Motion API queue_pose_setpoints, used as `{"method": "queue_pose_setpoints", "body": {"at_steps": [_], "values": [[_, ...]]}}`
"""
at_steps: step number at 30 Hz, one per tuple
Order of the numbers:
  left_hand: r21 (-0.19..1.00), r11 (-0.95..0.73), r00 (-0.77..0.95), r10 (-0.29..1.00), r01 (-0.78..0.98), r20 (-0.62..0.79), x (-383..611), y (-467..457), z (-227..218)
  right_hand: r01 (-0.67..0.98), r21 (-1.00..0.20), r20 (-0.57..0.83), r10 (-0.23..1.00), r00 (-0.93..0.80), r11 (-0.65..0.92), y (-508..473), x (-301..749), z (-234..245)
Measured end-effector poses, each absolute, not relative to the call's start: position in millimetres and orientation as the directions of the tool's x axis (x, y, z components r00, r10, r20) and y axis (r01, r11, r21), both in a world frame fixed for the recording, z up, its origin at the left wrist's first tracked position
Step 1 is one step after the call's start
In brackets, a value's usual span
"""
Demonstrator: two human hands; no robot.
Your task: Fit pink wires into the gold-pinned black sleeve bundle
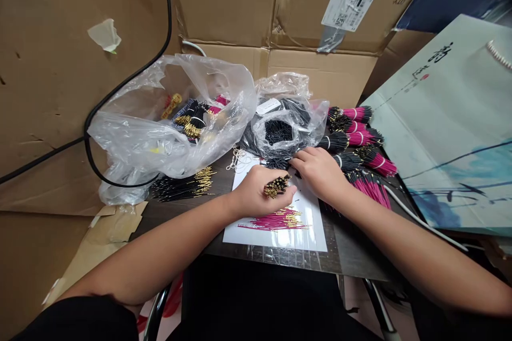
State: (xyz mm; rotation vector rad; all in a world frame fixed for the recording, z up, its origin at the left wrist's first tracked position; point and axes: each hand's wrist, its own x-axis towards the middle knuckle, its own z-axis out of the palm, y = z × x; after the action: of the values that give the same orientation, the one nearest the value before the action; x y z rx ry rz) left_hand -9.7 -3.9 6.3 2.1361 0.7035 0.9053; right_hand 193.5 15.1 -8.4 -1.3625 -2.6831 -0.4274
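My left hand [260, 192] is closed around a bundle of black wires [277, 186], whose gold metal ends face me. Just right of it, my right hand [318, 170] reaches to a small heap of short black sleeves [278, 163] at the top of a white sheet [276, 241]. Its fingertips are curled together, and whatever they pinch is too small to make out. Below my left hand, loose pink wires [276, 220] with gold ends lie across the sheet. Behind the heap sits an open clear bag [308, 141] full of black sleeves [279, 132].
At left, a large clear plastic bag [132, 133] holds tied wire bundles; loose black wires [182, 185] lie before it. Tied pink and black bundles [360, 137] line the right side. Cardboard [228, 0], a black cable [120, 90] and a pale paper bag [448, 117] surround the table.
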Motion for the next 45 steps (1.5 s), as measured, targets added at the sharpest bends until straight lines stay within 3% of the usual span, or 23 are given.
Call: {"method": "queue_pose_setpoints", "body": {"at_steps": [7,10,14,19,24,27,31,36,45], "values": [[0.763,-0.625,0.608,0.673,0.164,0.421,-10.2,-3.9,5.3,0.819,0.189,0.281,0.769,-0.574,0.542,4.2,194.9,-9.1],[0.782,-0.596,0.594,0.7,0.181,0.396,-10.1,-5.5,5.5,0.816,0.128,0.34,0.748,-0.569,0.563,-11.2,196.4,-1.7],[0.788,-0.575,0.577,0.728,0.219,0.371,-9.6,-7.7,4.1,0.717,-0.131,0.52,0.663,-0.539,0.685,-38.8,195.3,7.5],[0.729,-0.643,0.637,0.668,0.235,0.385,-7.1,-9.2,4.7,0.664,-0.157,0.58,0.612,-0.537,0.731,-52.3,192.0,4.6],[0.683,-0.702,0.661,0.612,0.202,0.433,-5.5,-8.1,5.7,0.567,-0.441,0.597,0.699,-0.394,0.696,-50.3,191.8,4.9],[0.637,-0.748,0.672,0.57,0.186,0.473,-6.7,-7.5,2.9,0.517,-0.526,0.599,0.726,-0.339,0.675,-51.3,193.9,8.1],[0.506,-0.835,0.666,0.504,0.215,0.549,-7.9,-7.9,-2.2,0.53,-0.442,0.691,0.652,-0.313,0.723,-57.2,199.9,10.8],[0.299,-0.907,0.66,0.421,0.297,0.622,-8.8,-7.5,-5.1,0.536,-0.287,0.733,0.542,-0.411,0.794,-66.7,202.1,15.1],[0.253,-0.921,0.688,0.389,0.295,0.613,-9.7,-8.1,-4.5,0.565,-0.179,0.695,0.51,-0.506,0.805,-73.8,205.1,20.7]]}}
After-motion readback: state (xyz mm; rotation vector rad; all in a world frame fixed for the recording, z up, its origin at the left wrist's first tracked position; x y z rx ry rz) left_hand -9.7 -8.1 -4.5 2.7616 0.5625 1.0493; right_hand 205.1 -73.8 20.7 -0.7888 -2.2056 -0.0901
